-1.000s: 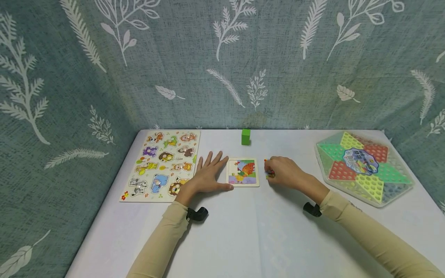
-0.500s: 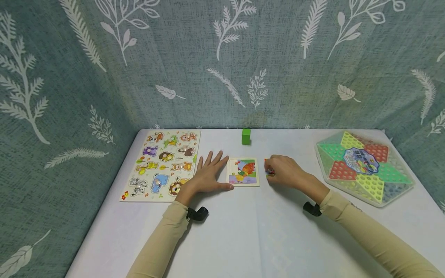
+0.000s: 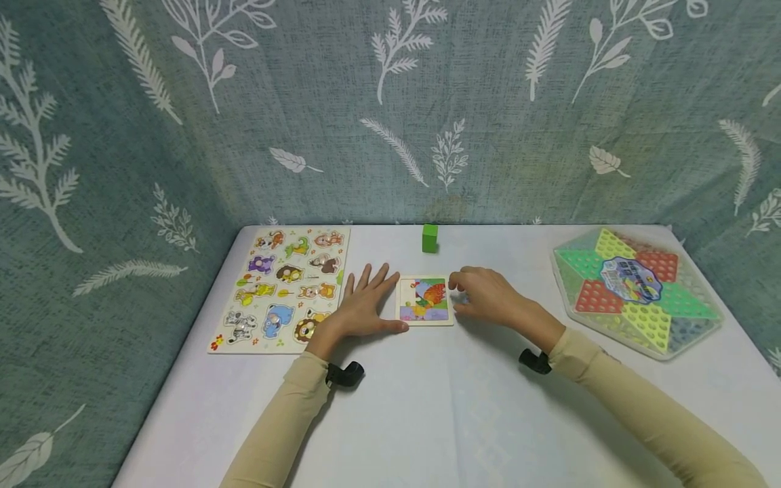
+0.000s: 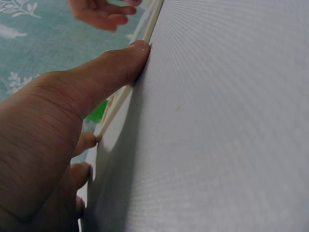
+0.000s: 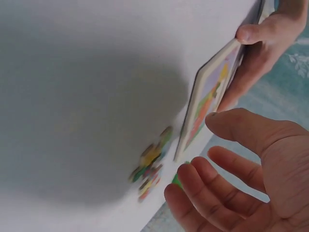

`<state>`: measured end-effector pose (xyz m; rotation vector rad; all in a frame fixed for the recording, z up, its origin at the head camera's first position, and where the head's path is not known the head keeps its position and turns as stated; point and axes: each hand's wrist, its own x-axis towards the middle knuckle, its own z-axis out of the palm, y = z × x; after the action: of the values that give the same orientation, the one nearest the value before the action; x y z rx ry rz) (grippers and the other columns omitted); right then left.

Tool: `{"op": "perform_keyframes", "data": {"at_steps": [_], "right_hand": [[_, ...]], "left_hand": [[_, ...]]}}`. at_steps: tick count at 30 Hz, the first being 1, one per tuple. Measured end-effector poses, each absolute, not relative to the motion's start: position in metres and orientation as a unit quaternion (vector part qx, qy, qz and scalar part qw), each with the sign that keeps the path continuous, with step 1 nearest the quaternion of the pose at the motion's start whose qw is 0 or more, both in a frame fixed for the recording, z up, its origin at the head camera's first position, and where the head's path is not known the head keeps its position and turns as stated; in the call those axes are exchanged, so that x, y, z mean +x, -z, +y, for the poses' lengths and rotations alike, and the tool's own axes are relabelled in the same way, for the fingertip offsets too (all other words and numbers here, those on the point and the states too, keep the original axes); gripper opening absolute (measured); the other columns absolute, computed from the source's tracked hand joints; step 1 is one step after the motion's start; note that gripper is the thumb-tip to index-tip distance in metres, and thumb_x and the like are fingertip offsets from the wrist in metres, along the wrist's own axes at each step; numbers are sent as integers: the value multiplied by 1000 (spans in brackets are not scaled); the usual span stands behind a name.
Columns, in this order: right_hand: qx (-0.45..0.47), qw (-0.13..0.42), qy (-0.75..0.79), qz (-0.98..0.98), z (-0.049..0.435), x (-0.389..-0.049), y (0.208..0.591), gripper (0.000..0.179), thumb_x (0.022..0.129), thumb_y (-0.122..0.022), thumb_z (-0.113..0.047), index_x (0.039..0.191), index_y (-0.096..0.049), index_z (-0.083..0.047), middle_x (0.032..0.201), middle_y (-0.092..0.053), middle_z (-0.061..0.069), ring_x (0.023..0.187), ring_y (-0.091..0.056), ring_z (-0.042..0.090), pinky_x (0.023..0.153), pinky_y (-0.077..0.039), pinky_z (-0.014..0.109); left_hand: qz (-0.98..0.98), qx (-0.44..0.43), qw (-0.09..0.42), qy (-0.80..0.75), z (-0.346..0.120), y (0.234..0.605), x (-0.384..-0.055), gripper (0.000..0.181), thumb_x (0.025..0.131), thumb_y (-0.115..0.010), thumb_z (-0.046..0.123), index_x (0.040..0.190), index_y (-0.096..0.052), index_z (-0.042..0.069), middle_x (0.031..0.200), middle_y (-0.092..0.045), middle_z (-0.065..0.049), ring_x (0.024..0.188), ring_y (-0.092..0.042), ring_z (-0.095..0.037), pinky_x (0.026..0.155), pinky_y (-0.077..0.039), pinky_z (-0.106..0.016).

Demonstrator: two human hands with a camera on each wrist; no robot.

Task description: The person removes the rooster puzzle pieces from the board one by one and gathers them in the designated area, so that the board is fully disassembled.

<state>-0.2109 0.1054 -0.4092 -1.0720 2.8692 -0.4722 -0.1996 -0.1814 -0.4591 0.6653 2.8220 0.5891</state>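
Here the left hand [image 3: 360, 313] lies flat at the left of the small picture tray [image 3: 430, 322], fingers straight and spread, the thumb touching the tray's near left corner and the index fingertip at the far left one. Over on the right, the right hand [image 3: 488, 296] hangs just beside the tray's right edge, fingers loosely bent, thumb well apart from them, nothing between. And here's the relation that matters: the right-wrist view shows loose colourful pieces [image 5: 153, 153] on the table [image 3: 378, 420], just right of the tray. They're far nearer the right hand than the left; blur hides their count and long axis. The tray itself, nearly square, sits between the hands, immediately left of the right fingertips, its pale patch towards the far left, so from those fingers it lies leftward, across the tray's picture. Beyond, well apart, a green block [image 3: 430, 238] stands upright.
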Motion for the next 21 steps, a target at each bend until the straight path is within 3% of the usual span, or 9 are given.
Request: {"op": "perform_keyframes", "data": {"at_steps": [11,21], "right_hand": [[-367,36,172,913,75,-214,402,32,82,-80,-12,110,-71,-2,98,-67,8,82,-58,17,78,-51,39],[-385,33,185,904,56,-210,405,31,83,-79,-10,111,-71,-2,95,-66,8,72,-52,15,64,-47,33]], "left_hand": [[950,222,91,-200,-183,462,-202,109,79,-72,67,162,-19,20,168,-2,-7,151,10,-37,115,11,-60],[950,224,90,-199,-181,463,-202,110,79,-72,68,162,-20,20,168,-3,-7,151,10,-38,115,10,-61]]}}
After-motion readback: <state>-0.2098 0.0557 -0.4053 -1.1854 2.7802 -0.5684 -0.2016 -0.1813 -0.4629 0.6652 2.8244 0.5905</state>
